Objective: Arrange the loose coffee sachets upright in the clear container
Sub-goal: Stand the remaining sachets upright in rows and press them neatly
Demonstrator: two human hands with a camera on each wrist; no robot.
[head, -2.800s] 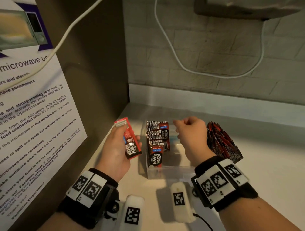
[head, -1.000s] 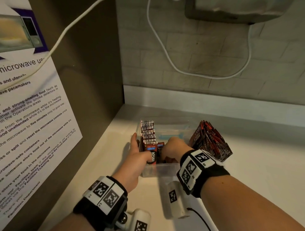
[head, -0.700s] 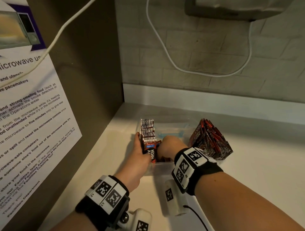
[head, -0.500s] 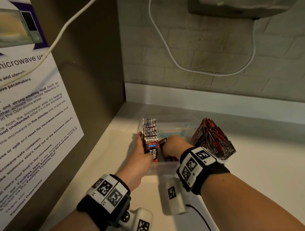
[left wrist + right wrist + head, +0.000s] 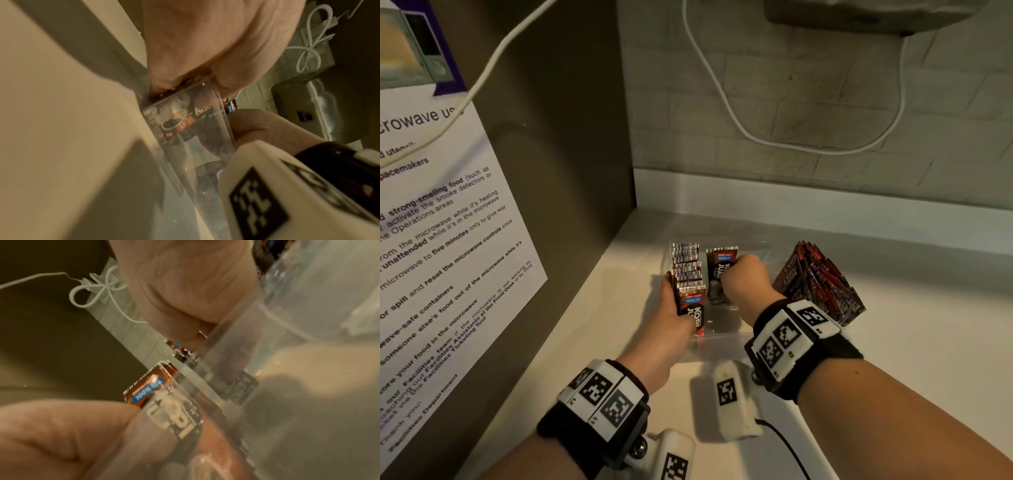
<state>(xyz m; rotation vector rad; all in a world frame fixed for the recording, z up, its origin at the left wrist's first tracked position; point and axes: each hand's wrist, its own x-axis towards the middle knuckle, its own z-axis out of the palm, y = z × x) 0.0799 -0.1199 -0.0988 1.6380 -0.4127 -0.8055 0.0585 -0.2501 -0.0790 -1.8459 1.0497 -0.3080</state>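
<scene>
A clear container (image 5: 722,337) sits on the white counter. A row of red-and-black coffee sachets (image 5: 686,270) stands upright along its left side. My left hand (image 5: 674,301) grips that row from the left, fingers on the outer side and thumb on the front sachet (image 5: 697,313). My right hand (image 5: 734,275) is inside the container, fingers curled round an upright sachet (image 5: 720,265) beside the row. In the left wrist view the left hand (image 5: 205,40) straddles the container wall (image 5: 207,129). In the right wrist view the right hand (image 5: 185,280) reaches over the container rim (image 5: 232,331).
A loose pile of sachets (image 5: 822,284) leans on the counter just right of the container. A brown side panel with a microwave notice (image 5: 448,222) closes the left. The tiled back wall carries a white cable (image 5: 722,99). Bare counter (image 5: 911,342) lies to the right.
My left hand brought its raised sachet down onto the front of the left row. My right hand moved farther back in the container, and a sachet now stands upright beside the row.
</scene>
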